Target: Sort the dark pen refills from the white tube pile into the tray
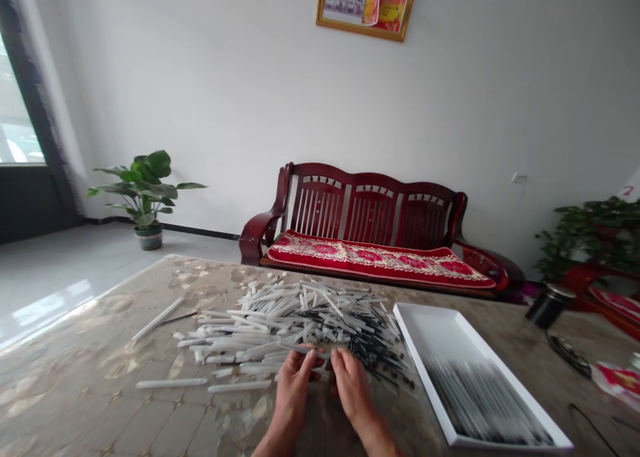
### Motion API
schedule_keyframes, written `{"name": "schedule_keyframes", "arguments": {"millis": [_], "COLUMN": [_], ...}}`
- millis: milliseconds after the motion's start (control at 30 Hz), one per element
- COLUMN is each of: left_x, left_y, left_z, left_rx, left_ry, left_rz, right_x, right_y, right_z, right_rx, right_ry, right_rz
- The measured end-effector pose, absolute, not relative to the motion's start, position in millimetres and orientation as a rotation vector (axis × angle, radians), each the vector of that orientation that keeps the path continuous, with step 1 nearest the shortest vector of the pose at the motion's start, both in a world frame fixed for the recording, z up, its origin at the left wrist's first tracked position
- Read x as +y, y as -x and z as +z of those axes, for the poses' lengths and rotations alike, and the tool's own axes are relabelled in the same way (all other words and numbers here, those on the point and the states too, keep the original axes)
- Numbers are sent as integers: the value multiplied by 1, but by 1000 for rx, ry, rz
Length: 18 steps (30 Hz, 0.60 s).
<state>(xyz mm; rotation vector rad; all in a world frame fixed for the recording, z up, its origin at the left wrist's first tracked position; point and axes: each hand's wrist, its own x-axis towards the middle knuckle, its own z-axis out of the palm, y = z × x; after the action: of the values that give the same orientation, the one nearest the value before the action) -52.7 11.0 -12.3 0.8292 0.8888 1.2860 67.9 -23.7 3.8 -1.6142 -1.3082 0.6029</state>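
My left hand [293, 385] and my right hand [353, 385] meet in front of the pile, thumbs and fingers pinched. Between them lies a slim whitish pen barrel [316, 353], partly covered by the fingers. Just beyond the hands spreads a heap of white, translucent pen barrels [265, 323]. Thin dark refill-like sticks [373, 337] with black ends are mixed into its right side. To the right stands a white open box [453, 422], its near part filled with a row of whitish and dark sticks [487, 400]. Single barrels [171, 383] lie left of the heap.
The patterned tablecloth [165, 427] covers the table. Another barrel [157, 319] rests at the left beside a dark thin stick. A black cylindrical container [550, 305], a cable and a red-white packet [620, 382] are at the right. Behind stands a wooden bench [373, 210].
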Motion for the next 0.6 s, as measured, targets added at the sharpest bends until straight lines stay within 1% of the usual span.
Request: {"name": "schedule_keyframes", "arguments": {"millis": [100,233,300,400,500,600], "left_x": [11,10,10,10,11,13], "left_y": [53,53,52,51,53,56], "left_z": [-13,-11,-9,-7,-6,-5], "left_rx": [870,823,813,808,833,891], "left_ry": [-860,-892,-915,-922,-879,-805], "left_rz": [1280,1292,1296,1289,1299,1346], "right_x": [-25,-23,-24,-28,-32,-30], "right_y": [-65,-60,-57,-55,-61,-82], "right_z": [7,7,7,9,11,10], "right_rx": [-1225,-958,-873,-805,-871,-1023], "right_ry": [1587,1545,1511,1494,1472,1492], "right_rz": [687,1054,1152,1220,1242,1167]}}
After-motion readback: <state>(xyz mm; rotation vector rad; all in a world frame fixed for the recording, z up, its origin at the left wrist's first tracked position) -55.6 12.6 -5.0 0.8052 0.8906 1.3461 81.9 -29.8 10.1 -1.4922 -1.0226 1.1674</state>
